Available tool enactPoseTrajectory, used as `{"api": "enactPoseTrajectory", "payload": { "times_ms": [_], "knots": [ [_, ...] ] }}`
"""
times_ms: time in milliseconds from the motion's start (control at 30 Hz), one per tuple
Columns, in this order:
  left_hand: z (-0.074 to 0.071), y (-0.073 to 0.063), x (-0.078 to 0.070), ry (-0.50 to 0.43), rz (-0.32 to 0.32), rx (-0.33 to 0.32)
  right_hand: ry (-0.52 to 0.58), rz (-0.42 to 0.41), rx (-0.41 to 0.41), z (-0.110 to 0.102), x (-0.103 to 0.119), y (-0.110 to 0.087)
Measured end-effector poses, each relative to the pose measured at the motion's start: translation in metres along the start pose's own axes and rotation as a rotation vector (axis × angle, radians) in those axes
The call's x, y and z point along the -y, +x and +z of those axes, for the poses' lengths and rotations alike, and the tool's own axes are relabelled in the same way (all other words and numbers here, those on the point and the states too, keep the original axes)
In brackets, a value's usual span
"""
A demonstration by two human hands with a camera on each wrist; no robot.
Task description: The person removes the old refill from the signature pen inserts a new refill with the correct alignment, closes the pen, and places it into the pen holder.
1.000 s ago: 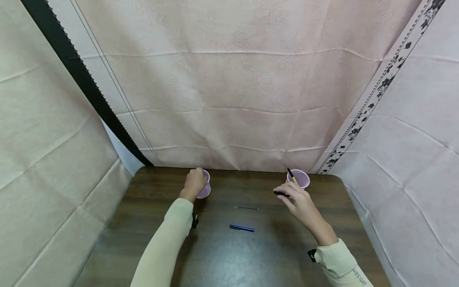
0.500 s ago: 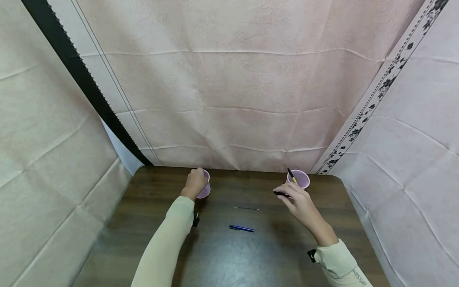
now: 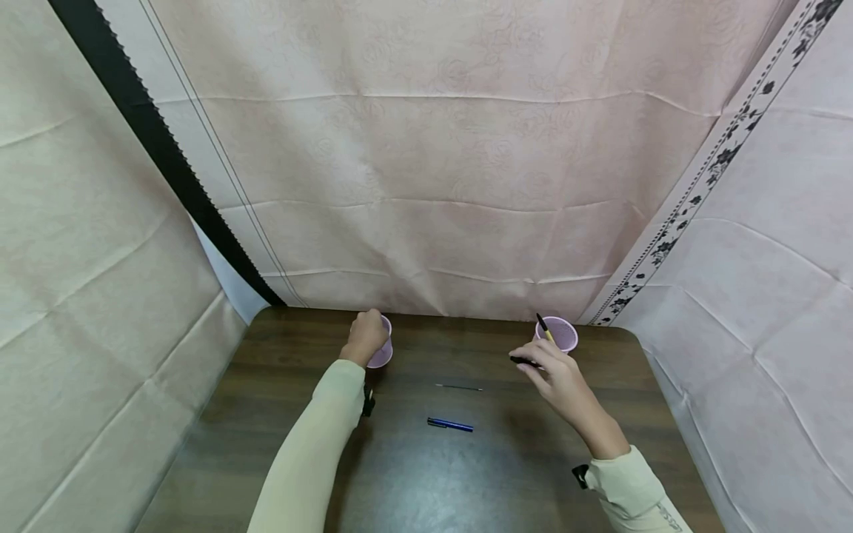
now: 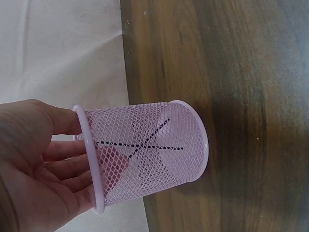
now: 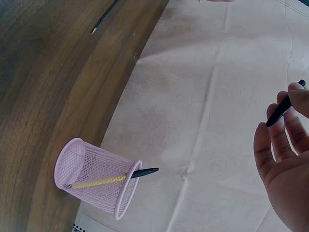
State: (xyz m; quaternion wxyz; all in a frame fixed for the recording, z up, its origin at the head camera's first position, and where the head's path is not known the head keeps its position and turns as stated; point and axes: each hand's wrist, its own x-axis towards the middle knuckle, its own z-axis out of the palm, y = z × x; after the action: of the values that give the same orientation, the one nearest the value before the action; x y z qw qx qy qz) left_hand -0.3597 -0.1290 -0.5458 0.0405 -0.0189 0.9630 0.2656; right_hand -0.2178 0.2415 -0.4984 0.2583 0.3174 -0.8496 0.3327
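My left hand (image 3: 366, 337) grips the rim end of a pink mesh pen holder (image 4: 145, 154) standing on the table's far left. Some fingers show through the mesh, with two thin dark crossing lines that I cannot identify. Over the far right of the table, my right hand (image 3: 553, 370) pinches a black pen (image 5: 281, 110) between thumb and fingers, in front of a second pink mesh pen holder (image 5: 96, 169). A yellow pen with a black end (image 5: 104, 181) leans inside that holder, its black end above the rim.
A blue pen (image 3: 449, 425) lies on the brown wooden table (image 3: 426, 474). Beyond it, farther back, lies a thin dark rod (image 3: 458, 387). A pale cloth (image 3: 426, 185) hangs behind the table's back edge, and more cloth hangs at both sides.
The head view has shifted very slightly. Both hands, the holders and the pens keep their places.
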Motion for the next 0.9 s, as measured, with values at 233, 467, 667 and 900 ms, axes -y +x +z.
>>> {"api": "enactPoseTrajectory", "payload": {
  "times_ms": [233,467,667,900],
  "knots": [
    [-0.0008,-0.0015,-0.0039,-0.007,-0.027,0.003,-0.006,-0.003,0.008,-0.0003,-0.0003,-0.0004],
    [-0.0001,-0.0008,-0.0039,-0.015,-0.069,0.014,-0.009,-0.008,0.016,-0.0001,-0.0011,-0.0006],
    [0.001,0.0008,-0.003,-0.006,-0.06,0.009,-0.014,0.006,0.03,-0.0003,-0.0015,-0.001],
    [0.0005,0.0028,-0.0013,0.003,-0.06,0.03,-0.014,-0.015,0.028,0.0014,-0.0012,-0.0021]
  ]
}}
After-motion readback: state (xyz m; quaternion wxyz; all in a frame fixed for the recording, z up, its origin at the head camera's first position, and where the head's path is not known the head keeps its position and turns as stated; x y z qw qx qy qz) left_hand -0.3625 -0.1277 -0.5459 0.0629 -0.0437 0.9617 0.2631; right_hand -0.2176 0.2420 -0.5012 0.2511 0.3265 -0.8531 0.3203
